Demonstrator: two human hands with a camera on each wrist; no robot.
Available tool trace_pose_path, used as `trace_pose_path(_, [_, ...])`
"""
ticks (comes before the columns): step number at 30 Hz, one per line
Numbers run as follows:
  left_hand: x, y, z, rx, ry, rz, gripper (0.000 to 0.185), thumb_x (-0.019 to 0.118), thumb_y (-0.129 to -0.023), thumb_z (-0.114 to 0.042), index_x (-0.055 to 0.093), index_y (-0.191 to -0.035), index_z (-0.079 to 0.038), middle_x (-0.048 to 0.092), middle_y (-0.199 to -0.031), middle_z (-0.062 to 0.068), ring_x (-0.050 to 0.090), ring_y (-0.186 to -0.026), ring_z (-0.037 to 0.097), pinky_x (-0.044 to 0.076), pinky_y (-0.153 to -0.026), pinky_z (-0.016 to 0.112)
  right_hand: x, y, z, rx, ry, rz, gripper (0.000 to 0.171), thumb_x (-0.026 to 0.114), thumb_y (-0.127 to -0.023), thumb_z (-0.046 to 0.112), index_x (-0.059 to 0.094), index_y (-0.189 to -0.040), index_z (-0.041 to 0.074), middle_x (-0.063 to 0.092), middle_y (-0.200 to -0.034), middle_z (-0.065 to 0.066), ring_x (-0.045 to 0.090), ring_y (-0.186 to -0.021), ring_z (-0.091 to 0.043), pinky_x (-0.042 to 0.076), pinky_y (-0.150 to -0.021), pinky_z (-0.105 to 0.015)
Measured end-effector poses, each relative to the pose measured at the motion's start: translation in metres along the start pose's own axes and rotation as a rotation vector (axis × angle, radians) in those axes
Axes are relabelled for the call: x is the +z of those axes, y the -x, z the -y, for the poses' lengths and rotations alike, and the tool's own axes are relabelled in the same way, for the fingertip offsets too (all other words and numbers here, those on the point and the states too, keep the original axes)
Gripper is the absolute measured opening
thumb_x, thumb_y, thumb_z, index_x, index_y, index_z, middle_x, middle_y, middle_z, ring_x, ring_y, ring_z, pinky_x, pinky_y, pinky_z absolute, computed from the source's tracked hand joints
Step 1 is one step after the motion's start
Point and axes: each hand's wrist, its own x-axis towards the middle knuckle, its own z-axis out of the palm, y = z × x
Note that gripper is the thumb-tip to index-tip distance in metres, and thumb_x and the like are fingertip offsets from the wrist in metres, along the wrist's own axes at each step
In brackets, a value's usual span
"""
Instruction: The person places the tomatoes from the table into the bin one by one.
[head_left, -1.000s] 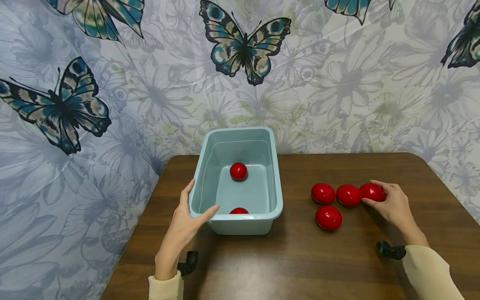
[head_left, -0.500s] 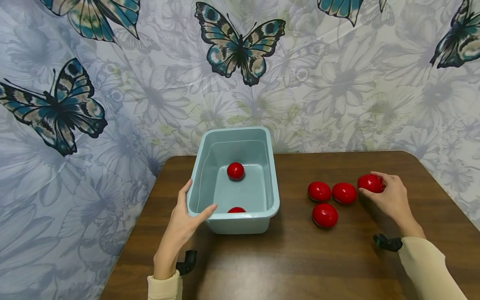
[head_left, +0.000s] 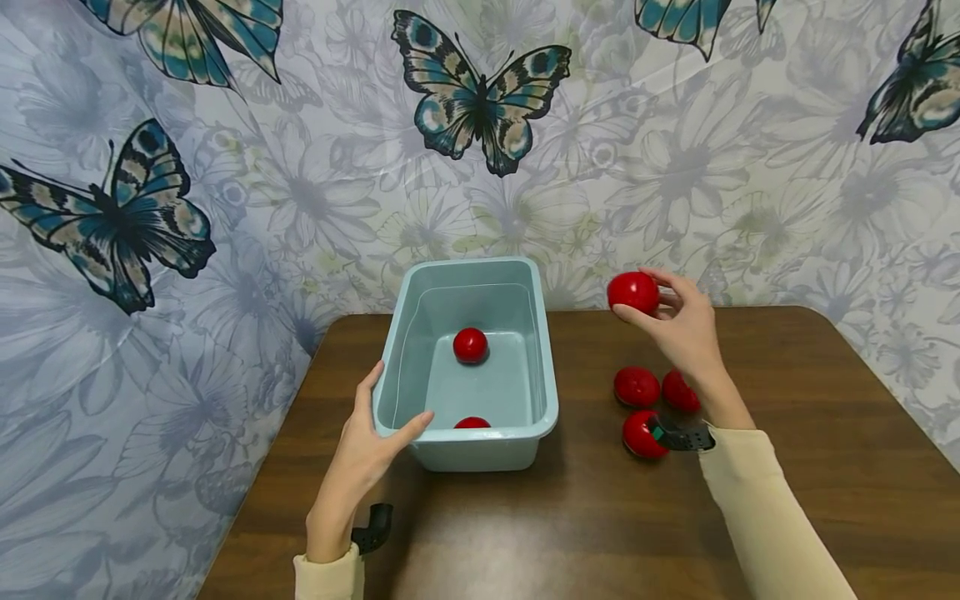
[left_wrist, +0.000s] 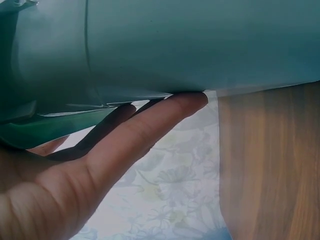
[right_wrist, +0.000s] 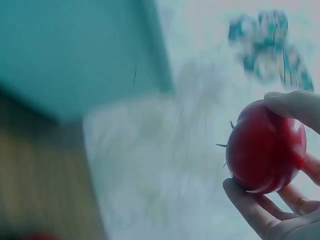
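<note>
My right hand [head_left: 682,325] holds a red tomato [head_left: 633,291] between thumb and fingers, raised over the table's back edge. In the right wrist view thin green sepals show on the held tomato [right_wrist: 266,150]. My left hand [head_left: 367,458] rests at the near left corner of a pale blue-green plastic bin [head_left: 480,454], its thumb [left_wrist: 135,132] straight against the wall. Inside the bin lie a tomato [head_left: 470,346] and, partly hidden by the front wall, another tomato [head_left: 472,423].
Below my right forearm, three tomatoes stand on the brown wooden table [head_left: 570,533]: a left tomato [head_left: 637,387], a right tomato [head_left: 678,392] and a front tomato [head_left: 643,435], the latter two partly covered by the arm. A butterfly-patterned cloth [head_left: 330,167] hangs behind.
My right hand has lifted the far-right tomato off the table and carried it up and leftward toward the bin. My left hand stays at the bin's corner.
</note>
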Motion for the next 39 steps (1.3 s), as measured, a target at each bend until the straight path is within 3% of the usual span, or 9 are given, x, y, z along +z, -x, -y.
trace_pose_path(5, [0.001, -0.002, -0.002, -0.005, -0.008, 0.010, 0.107, 0.082, -0.090, -0.046, 0.011, -0.168, -0.030, 0.032, -0.164, 0.011, 0.040, -0.145, 0.037, 0.039, -0.113, 0.063, 0.042, -0.011, 0.037, -0.084, -0.119, 0.060, 0.058, 0.084, -0.091, 0.015, 0.062, -0.145, 0.008, 0.057, -0.134, -0.017, 0.062, -0.115, -0.032, 0.053, -0.085, -0.017])
trace_pose_path(10, [0.004, -0.003, -0.002, -0.005, -0.015, 0.019, 0.107, 0.082, -0.089, -0.049, 0.012, -0.168, -0.031, 0.032, -0.165, 0.011, 0.038, -0.147, 0.037, 0.037, -0.115, 0.063, 0.073, -0.016, 0.057, -0.134, -0.197, 0.093, 0.057, 0.084, -0.089, 0.009, 0.063, -0.142, 0.005, 0.056, -0.132, -0.017, 0.063, -0.112, -0.033, 0.058, -0.087, -0.026])
trace_pose_path(17, [0.006, 0.001, 0.003, -0.014, -0.040, 0.008, 0.107, 0.082, -0.089, -0.048, 0.013, -0.168, -0.029, 0.032, -0.165, 0.013, 0.038, -0.148, 0.039, 0.038, -0.113, 0.065, 0.107, -0.013, 0.076, -0.129, -0.274, 0.146, 0.059, 0.086, -0.087, 0.010, 0.063, -0.142, 0.005, 0.057, -0.132, -0.017, 0.062, -0.113, -0.035, 0.058, -0.094, -0.049])
trace_pose_path(22, [0.008, 0.001, 0.003, -0.009, -0.047, 0.006, 0.108, 0.082, -0.088, -0.051, 0.012, -0.168, -0.029, 0.031, -0.166, 0.015, 0.037, -0.149, 0.040, 0.036, -0.114, 0.066, 0.117, -0.013, 0.080, -0.152, -0.274, 0.144, 0.058, 0.087, -0.086, 0.009, 0.064, -0.140, 0.005, 0.057, -0.133, -0.017, 0.063, -0.112, -0.037, 0.057, -0.095, -0.054])
trace_pose_path(39, [0.001, 0.001, 0.000, -0.003, -0.028, -0.018, 0.106, 0.083, -0.088, -0.048, 0.015, -0.167, -0.030, 0.035, -0.163, 0.011, 0.041, -0.146, 0.036, 0.039, -0.114, 0.062, 0.123, -0.013, 0.084, -0.172, -0.226, 0.201, 0.061, 0.086, -0.086, 0.008, 0.062, -0.142, 0.004, 0.056, -0.137, -0.017, 0.059, -0.117, -0.038, 0.058, -0.093, -0.053])
